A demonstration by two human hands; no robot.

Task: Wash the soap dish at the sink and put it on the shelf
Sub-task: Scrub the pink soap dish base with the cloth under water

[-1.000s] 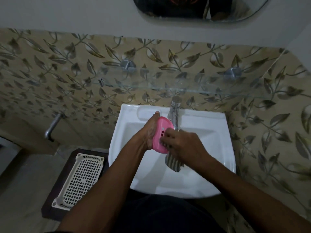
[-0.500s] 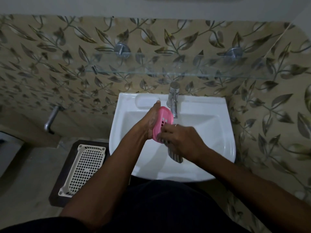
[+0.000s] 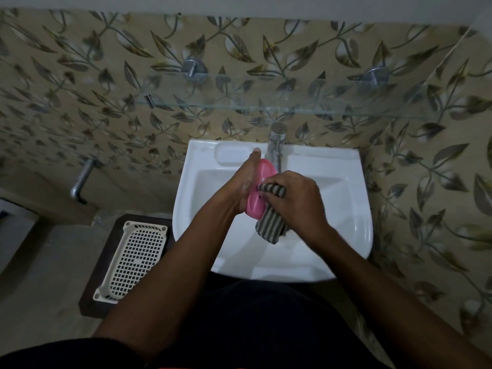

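Note:
A pink oval soap dish (image 3: 262, 179) stands on edge over the white sink (image 3: 343, 209), below the chrome tap (image 3: 275, 147). My left hand (image 3: 243, 182) grips it from the left, fingers pointing at the wall. My right hand (image 3: 295, 202) presses a grey striped scrub cloth (image 3: 270, 225) against the dish's right face; the cloth hangs below my fingers. A glass shelf (image 3: 266, 105) spans the wall above the tap, with nothing on it.
Two metal brackets (image 3: 193, 69) hold the shelf. A white perforated basket (image 3: 135, 259) lies on a dark stool left of the sink. A metal pipe (image 3: 81, 179) juts from the leaf-patterned tiled wall at the left. The right wall stands close beside the sink.
My right hand has slid the cloth further up over the dish, hiding the slotted face. The view has tilted downward, so the mirror is out of frame.

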